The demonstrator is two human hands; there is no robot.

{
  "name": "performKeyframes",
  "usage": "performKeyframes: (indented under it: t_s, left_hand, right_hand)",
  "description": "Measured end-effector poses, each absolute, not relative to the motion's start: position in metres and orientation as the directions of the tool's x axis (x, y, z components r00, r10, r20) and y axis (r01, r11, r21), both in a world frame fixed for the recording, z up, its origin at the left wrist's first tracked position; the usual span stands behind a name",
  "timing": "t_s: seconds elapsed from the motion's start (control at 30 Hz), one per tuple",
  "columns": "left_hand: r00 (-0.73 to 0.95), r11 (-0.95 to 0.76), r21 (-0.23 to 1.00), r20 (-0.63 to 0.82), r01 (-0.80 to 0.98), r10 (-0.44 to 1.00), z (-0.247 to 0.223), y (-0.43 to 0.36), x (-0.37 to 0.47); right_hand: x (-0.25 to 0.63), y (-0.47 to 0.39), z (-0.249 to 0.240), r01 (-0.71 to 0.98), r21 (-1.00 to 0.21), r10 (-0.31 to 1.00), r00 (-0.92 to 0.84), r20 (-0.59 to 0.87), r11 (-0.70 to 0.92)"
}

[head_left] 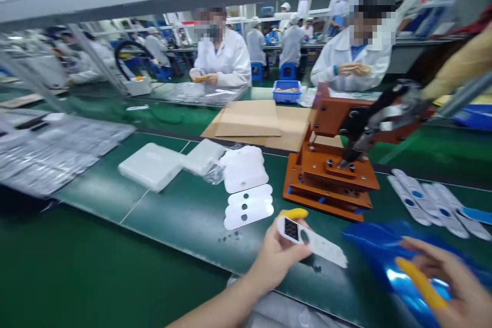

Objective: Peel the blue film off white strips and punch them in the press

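Here our left hand (277, 258) grips a white device (325, 249), right hand (463, 284) loosely spread over blue film (378, 246), orange press (334, 166) beyond.

Free: bare green bench (172, 215) along the near edge, left of the left hand (282, 251); 1 narrow gap between white cards (246, 169) and orange press (326, 182). In the way: the press, just beyond the hands; 2 white packs (151, 166), left of the cards; blue film (378, 248), beside the right hand (457, 274); white strips (442, 205), far right.
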State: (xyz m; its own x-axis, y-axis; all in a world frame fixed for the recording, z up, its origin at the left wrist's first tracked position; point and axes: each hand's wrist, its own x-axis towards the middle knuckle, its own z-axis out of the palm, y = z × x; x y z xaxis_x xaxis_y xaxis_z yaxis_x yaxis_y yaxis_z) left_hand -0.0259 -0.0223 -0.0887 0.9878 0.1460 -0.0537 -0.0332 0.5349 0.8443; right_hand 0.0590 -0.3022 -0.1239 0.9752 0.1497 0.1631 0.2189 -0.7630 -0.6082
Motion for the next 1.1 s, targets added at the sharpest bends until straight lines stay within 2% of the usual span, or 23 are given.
performKeyframes:
  t_s: [0.07,0.1,0.13,0.23,0.27,0.33,0.37,0.43,0.47,0.53,0.57,0.63,0.73,0.8,0.93,1.1]
  left_hand:
    - [0.992,0.565,0.823,-0.018,-0.055,0.124,-0.081,-0.028,-0.026]
    - [0.993,0.569,0.82,-0.003,-0.065,0.119,-0.077,-0.029,-0.026]
    - [0.993,0.563,0.823,0.007,-0.073,0.119,-0.074,-0.029,-0.026]
    - [0.994,0.438,0.897,0.006,-0.054,0.111,-0.069,-0.018,-0.028]
    - [0.994,0.327,0.945,-0.012,-0.023,0.106,-0.069,-0.01,-0.029]
    - [0.988,-0.049,0.998,-0.032,0.04,0.15,-0.072,0.014,-0.033]
    - [0.981,-0.285,0.955,-0.019,0.075,0.195,-0.074,0.029,-0.036]
    - [0.959,-0.688,0.708,0.054,0.16,0.279,-0.08,0.058,-0.041]
    - [0.951,-0.808,0.554,0.087,0.2,0.295,-0.083,0.071,-0.044]
    - [0.951,-0.916,0.313,0.096,0.253,0.295,-0.088,0.091,-0.049]
    - [0.953,-0.934,0.243,0.088,0.26,0.288,-0.089,0.097,-0.051]
    - [0.96,-0.949,0.184,0.061,0.257,0.272,-0.088,0.102,-0.051]
    - [0.962,-0.946,0.183,0.001,0.269,0.273,-0.084,0.104,-0.048]
    - [0.963,-0.938,0.224,-0.011,0.265,0.269,-0.083,0.104,-0.046]
    - [0.956,-0.863,0.448,0.055,0.234,0.288,-0.084,0.105,-0.046]
    - [0.892,-0.568,0.774,0.007,0.281,0.452,-0.07,0.098,-0.045]
  right_hand:
    - [0.052,-0.276,-0.119,0.191,-0.776,0.383,0.921,-0.07,-0.601]
    - [0.048,-0.262,-0.117,0.148,-0.826,0.459,0.877,-0.145,-0.543]
    - [0.044,-0.249,-0.115,0.095,-0.86,0.481,0.856,-0.186,-0.502]
    - [0.041,-0.222,-0.107,0.025,-0.919,0.426,0.891,-0.158,-0.393]
    - [0.045,-0.22,-0.104,0.055,-0.925,0.399,0.911,-0.108,-0.376]
    - [0.061,-0.224,-0.101,0.161,-0.899,0.351,0.936,0.009,-0.407]
    - [0.072,-0.23,-0.101,0.222,-0.865,0.327,0.942,0.072,-0.449]
    - [0.098,-0.242,-0.102,0.324,-0.767,0.287,0.939,0.19,-0.553]
    - [0.111,-0.247,-0.103,0.36,-0.719,0.283,0.931,0.233,-0.595]
    - [0.134,-0.25,-0.105,0.394,-0.657,0.283,0.919,0.275,-0.643]
    - [0.143,-0.248,-0.105,0.393,-0.648,0.287,0.92,0.268,-0.653]
    - [0.155,-0.24,-0.104,0.378,-0.665,0.291,0.925,0.244,-0.645]
    - [0.164,-0.226,-0.098,0.358,-0.712,0.316,0.928,0.198,-0.605]
    - [0.165,-0.219,-0.093,0.342,-0.738,0.33,0.928,0.171,-0.582]
    - [0.163,-0.215,-0.091,0.337,-0.742,0.349,0.925,0.147,-0.58]
    - [0.165,-0.215,-0.097,0.368,-0.728,0.345,0.919,0.191,-0.579]
